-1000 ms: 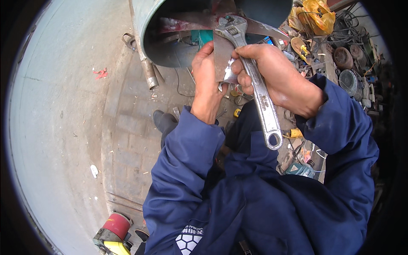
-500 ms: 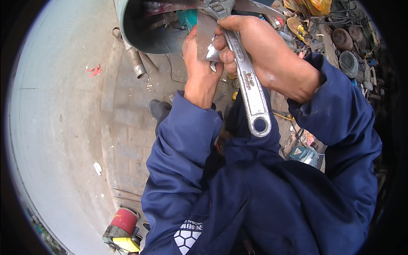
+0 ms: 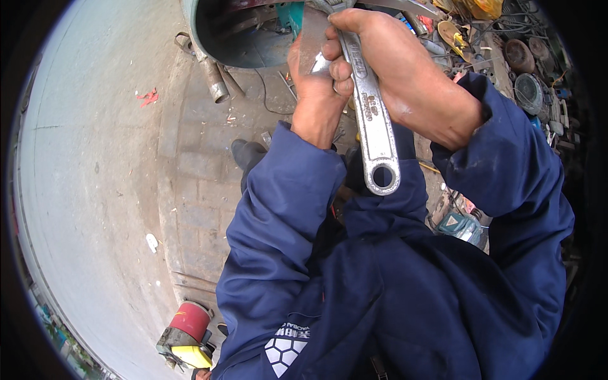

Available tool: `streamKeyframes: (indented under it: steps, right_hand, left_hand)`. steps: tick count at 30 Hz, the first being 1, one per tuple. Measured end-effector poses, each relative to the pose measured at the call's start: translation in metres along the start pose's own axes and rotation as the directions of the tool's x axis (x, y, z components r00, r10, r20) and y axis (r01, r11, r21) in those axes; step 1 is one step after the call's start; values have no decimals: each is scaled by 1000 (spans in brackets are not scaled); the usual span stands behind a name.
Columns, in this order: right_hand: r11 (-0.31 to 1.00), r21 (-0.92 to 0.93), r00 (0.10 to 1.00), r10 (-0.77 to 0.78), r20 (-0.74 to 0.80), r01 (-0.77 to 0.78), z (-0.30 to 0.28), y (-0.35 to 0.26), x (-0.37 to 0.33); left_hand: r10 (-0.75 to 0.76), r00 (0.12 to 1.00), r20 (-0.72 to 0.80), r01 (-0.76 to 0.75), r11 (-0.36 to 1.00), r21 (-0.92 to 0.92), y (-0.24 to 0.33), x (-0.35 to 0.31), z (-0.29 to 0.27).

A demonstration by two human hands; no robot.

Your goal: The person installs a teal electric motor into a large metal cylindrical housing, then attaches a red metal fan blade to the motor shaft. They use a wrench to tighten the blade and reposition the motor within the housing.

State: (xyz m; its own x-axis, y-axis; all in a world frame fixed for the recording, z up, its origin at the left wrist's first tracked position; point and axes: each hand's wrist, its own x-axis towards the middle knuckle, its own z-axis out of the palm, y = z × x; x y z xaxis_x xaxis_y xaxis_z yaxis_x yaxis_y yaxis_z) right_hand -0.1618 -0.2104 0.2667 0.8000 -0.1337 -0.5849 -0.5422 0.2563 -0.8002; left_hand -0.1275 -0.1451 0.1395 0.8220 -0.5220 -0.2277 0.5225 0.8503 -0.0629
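Observation:
My right hand [image 3: 399,66] is closed round the silver adjustable wrench [image 3: 375,126]. The wrench's holed handle end points down toward me, and its head is at the top edge of the picture. Left of it, my left hand [image 3: 316,101] is raised behind a flat grey metal plate [image 3: 315,31], which hides most of its fingers. A shiny metal piece [image 3: 321,65] shows at its palm; what that hand grips cannot be made out. Right-hand fingertips lie close against the plate's lower edge and the wrench handle.
A large grey-green open cylinder [image 3: 244,60] is ahead, with a metal pipe [image 3: 215,85] below it. Cables, wheels and scrap [image 3: 519,57] crowd the far right. A teal power tool [image 3: 461,225] lies on the right. A red and yellow machine [image 3: 190,320] stands at lower left.
My left hand has shifted slightly right and down, closer to my right hand. The wrench handle has swung a little to the left at its lower end. The whole view has moved slightly.

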Motion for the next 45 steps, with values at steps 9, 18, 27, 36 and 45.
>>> streamKeyframes:
  steps: [9, 18, 27, 36, 45]
  right_hand:
    - [1000, 1, 996, 18, 82, -18, -11, -27, -27]
    - [970, -135, 936, -153, 316, 204, -122, -22, -48]
    - [720, -601, 938, 241, -250, -345, -352, 167, 4]
    - [446, -604, 735, 549, -398, -660, -478, 466, 65]
    - [208, -911, 841, 496, -217, -357, -521, 613, 55]
  left_hand:
    - [203, 974, 95, -221, 944, 245, 3, 3, -3]
    - [405, 914, 28, -370, 801, 471, 3, 12, -14]
    - [504, 835, -218, -361, 803, 474, 2, -2, -11]
    - [321, 933, 163, -343, 652, 676, -5, -41, 1]
    - [319, 943, -90, -204, 774, 599, 6, -28, 8]
